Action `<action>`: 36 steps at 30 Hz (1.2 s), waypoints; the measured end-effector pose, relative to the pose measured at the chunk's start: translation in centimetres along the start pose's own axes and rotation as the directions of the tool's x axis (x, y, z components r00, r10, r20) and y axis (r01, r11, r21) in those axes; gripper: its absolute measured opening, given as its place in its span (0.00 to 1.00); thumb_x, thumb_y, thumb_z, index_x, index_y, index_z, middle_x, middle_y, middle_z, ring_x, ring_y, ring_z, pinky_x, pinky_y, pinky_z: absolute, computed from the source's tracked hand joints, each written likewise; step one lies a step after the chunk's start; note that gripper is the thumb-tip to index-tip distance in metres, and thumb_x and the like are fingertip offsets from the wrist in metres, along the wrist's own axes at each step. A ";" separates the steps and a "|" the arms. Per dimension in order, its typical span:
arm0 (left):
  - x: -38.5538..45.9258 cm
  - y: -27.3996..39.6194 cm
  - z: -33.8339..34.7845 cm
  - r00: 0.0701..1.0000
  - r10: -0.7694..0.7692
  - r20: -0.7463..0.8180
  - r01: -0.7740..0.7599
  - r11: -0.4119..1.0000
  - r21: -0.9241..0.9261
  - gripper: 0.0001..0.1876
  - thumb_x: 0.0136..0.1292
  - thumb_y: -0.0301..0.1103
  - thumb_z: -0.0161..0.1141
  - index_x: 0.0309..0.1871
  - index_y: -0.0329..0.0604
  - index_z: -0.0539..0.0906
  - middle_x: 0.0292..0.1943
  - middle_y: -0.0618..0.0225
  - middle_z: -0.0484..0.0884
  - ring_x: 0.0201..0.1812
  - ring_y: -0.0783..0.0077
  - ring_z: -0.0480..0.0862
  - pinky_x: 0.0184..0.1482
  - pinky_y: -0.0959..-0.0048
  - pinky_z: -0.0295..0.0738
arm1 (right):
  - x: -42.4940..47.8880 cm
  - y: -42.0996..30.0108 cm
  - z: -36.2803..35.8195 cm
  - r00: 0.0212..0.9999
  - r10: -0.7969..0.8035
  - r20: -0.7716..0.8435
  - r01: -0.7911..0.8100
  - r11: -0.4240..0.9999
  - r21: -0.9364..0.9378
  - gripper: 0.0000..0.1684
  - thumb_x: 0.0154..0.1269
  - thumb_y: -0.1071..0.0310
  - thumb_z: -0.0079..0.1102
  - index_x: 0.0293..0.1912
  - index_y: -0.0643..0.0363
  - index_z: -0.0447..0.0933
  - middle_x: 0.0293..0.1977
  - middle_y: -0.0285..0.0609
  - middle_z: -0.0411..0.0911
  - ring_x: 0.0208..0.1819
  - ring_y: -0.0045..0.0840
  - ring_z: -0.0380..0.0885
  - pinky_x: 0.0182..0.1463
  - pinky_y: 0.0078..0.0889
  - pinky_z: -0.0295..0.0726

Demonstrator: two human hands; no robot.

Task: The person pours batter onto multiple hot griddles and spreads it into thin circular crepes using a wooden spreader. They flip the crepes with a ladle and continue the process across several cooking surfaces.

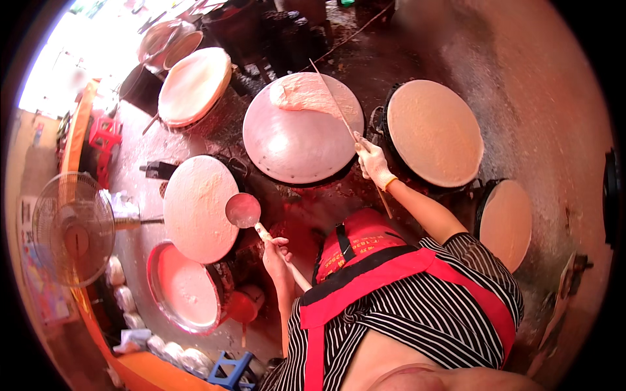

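Note:
My right hand [372, 161], in a white knit glove, grips a long thin stick [337, 105]. The stick lies across the right side of a large round metal griddle [293, 146], beside a folded thin flatbread [305, 95] at the griddle's far side. My left hand [279, 254], bare, is closed around the pale handle of a ladle [243, 210]. The ladle's round bowl is over the right edge of a batter-covered griddle [200, 210] at the left. Another batter-coated griddle [435, 132] stands to the right of my gloved hand.
A tub of pale batter [188, 288] stands lower left, near a red funnel-like vessel [244, 305]. Stacked round flatbreads [195, 88] sit at the upper left. One more coated griddle [506, 225] is at the far right. A standing fan [76, 229] and a blue stool [231, 369] are at the left.

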State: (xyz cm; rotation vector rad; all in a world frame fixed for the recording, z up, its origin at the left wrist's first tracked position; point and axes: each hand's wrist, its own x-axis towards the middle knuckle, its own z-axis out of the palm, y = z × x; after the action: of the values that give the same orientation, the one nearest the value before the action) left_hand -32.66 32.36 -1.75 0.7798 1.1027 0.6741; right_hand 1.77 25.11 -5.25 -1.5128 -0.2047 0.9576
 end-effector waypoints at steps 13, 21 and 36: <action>-5.6 -4.2 7.4 0.976 -0.026 -0.215 0.025 1.000 -0.011 0.15 0.76 0.38 0.51 0.38 0.37 0.80 0.26 0.77 0.69 0.25 0.88 0.64 0.23 0.86 0.59 | 1.4 -5.4 -4.2 0.781 0.337 0.526 -0.201 0.933 -0.299 0.23 0.76 0.62 0.49 0.68 0.40 0.70 0.15 0.25 0.57 0.10 0.12 0.52 0.11 0.20 0.53; -6.9 -2.8 8.6 0.943 0.018 -0.331 -0.005 0.999 0.040 0.15 0.76 0.39 0.51 0.38 0.37 0.81 0.25 0.79 0.67 0.24 0.88 0.62 0.23 0.86 0.57 | 8.3 -4.8 -4.1 0.849 0.168 0.502 0.029 0.933 -0.360 0.21 0.75 0.60 0.50 0.64 0.44 0.74 0.15 0.24 0.59 0.11 0.11 0.54 0.11 0.19 0.55; -9.8 -2.1 7.7 0.930 -0.051 -0.365 0.064 0.998 0.025 0.16 0.75 0.39 0.52 0.44 0.33 0.82 0.31 0.76 0.70 0.26 0.87 0.65 0.23 0.86 0.60 | 5.2 -5.2 -4.2 0.719 0.258 0.646 0.073 0.896 -0.439 0.23 0.75 0.59 0.50 0.66 0.45 0.73 0.17 0.25 0.62 0.12 0.11 0.60 0.12 0.19 0.60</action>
State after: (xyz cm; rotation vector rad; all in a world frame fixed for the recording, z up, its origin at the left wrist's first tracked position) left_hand -28.25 21.73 3.46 0.6642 1.4740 0.7700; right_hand 9.97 26.39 -3.39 -1.4976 -0.9547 1.6293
